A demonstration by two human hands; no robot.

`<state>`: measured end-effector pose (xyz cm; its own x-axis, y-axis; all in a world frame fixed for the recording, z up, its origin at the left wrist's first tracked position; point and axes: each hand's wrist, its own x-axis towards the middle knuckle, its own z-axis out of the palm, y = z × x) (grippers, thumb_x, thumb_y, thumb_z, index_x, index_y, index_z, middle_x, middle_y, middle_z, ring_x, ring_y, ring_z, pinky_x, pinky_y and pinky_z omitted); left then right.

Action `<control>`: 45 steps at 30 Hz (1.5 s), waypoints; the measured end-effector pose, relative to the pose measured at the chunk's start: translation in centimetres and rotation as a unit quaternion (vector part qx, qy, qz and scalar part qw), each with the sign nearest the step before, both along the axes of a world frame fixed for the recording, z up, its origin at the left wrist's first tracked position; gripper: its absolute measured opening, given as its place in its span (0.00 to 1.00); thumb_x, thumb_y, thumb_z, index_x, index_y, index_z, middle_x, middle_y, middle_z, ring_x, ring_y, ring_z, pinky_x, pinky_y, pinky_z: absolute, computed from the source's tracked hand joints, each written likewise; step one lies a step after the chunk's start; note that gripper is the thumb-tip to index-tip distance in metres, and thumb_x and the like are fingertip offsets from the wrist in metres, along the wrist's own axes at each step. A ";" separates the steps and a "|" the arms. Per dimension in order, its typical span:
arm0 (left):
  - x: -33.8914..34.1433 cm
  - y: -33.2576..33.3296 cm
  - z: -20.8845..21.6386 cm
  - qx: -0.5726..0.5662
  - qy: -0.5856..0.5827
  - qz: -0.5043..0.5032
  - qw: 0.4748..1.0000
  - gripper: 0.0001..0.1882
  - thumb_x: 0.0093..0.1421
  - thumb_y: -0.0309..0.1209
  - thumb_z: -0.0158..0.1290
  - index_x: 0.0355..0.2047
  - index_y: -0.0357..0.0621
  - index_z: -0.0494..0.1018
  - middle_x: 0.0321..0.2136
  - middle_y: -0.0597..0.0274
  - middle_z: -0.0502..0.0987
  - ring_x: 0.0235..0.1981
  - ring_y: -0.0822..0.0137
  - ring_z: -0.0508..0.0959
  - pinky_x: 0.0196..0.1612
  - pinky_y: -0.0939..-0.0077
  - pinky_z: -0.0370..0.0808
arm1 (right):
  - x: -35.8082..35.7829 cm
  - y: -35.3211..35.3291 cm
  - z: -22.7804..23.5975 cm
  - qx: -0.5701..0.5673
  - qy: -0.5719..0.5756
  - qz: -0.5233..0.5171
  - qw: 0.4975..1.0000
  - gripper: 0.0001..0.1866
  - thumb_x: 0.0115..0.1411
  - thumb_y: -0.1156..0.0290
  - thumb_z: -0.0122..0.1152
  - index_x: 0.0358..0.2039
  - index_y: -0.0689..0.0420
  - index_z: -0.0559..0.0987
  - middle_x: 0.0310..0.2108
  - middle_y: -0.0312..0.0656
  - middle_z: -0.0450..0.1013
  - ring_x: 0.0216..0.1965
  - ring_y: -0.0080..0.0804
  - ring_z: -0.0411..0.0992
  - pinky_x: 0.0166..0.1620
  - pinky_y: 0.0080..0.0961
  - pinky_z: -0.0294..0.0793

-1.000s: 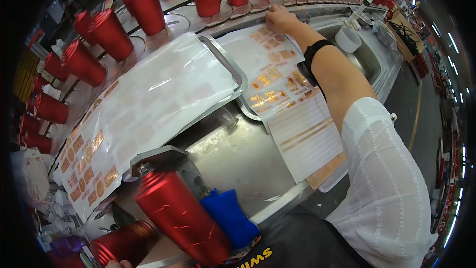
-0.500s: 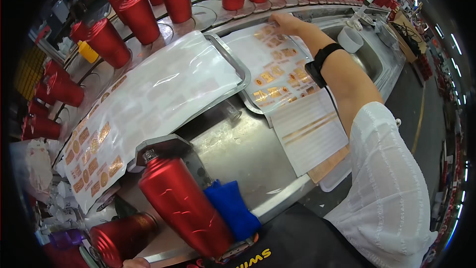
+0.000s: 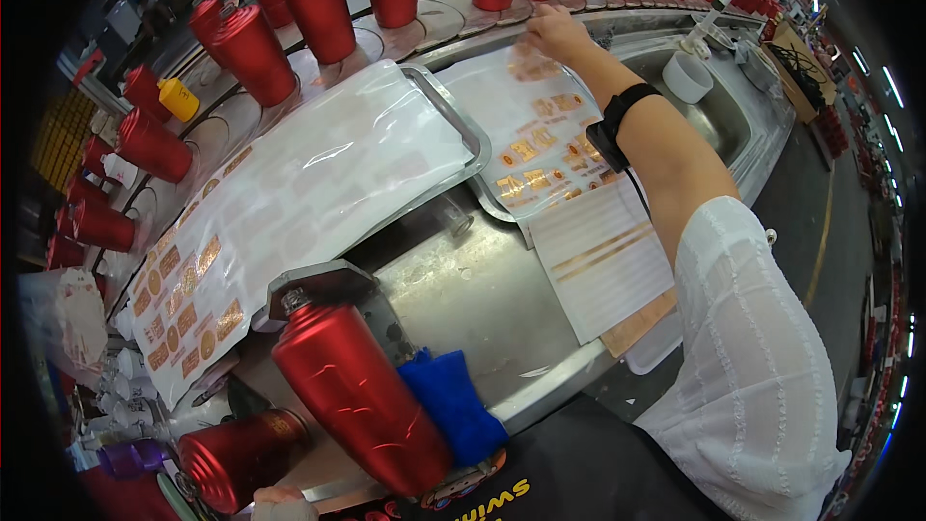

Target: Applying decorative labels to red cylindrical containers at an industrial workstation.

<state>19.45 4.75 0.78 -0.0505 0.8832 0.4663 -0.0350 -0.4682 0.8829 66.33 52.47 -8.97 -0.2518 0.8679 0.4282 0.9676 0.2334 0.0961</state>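
Note:
At the far end of a tray my right hand [image 3: 558,36] is closed in a pinch. From it hangs a blurred piece of decal film [image 3: 531,65] with gold-orange print, over a sheet of gold-printed decals [image 3: 535,150]. Only part of my left hand [image 3: 282,504] shows at the lower edge, beside a fallen red bottle [image 3: 236,453]; its fingers are mostly hidden. In front of me a large red bottle [image 3: 357,391] leans on its side, its neck by a metal support [image 3: 318,282]. Against it lies a blue cloth [image 3: 451,405].
A long white decal sheet [image 3: 318,159] covers the left tray. Beyond it, red bottles [image 3: 318,10] stand along a curved conveyor, with a yellow bottle [image 3: 178,98] among them. White paper [image 3: 603,260] with gold stripes lies right of the steel sink [image 3: 473,294]. A white cup [image 3: 687,77] stands far right.
My right hand has risen slightly from the decal sheet with a piece of film. Bottles on the conveyor have shifted. A little more of my left hand shows at the lower edge.

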 end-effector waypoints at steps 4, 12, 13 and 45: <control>0.4 0.9 -0.2 0.003 0.015 -0.007 1.000 0.27 0.59 0.49 0.52 0.46 0.35 0.72 0.44 0.40 0.74 0.47 0.45 0.72 0.53 0.51 0.65 | -0.7 -0.1 1.9 0.003 0.015 0.034 0.999 0.12 0.54 0.59 0.59 0.36 0.48 0.82 0.43 0.40 0.70 0.49 0.44 0.67 0.49 0.43 0.72; 1.8 2.0 0.0 -0.015 0.062 -0.012 0.998 0.26 0.62 0.45 0.51 0.44 0.30 0.71 0.43 0.38 0.74 0.47 0.45 0.72 0.51 0.55 0.67 | -1.4 -2.0 5.7 -0.026 0.123 0.132 0.983 0.13 0.51 0.60 0.64 0.33 0.55 0.82 0.39 0.44 0.72 0.42 0.43 0.71 0.45 0.37 0.71; 1.7 2.3 0.2 -0.013 0.063 -0.009 0.998 0.26 0.62 0.45 0.51 0.44 0.30 0.71 0.43 0.38 0.74 0.47 0.45 0.72 0.51 0.55 0.67 | -1.6 -2.8 6.4 -0.024 0.123 0.135 0.983 0.13 0.51 0.60 0.64 0.33 0.55 0.82 0.39 0.44 0.72 0.42 0.43 0.71 0.45 0.37 0.71; 13.9 14.4 6.0 -0.035 0.231 -0.012 0.972 0.04 0.60 0.24 0.53 0.30 0.35 0.71 0.25 0.59 0.70 0.20 0.74 0.72 0.24 0.79 0.68 | -13.7 -30.7 10.6 -0.119 0.447 0.410 0.786 0.14 0.53 0.66 0.67 0.38 0.60 0.78 0.49 0.51 0.67 0.52 0.47 0.68 0.51 0.35 0.69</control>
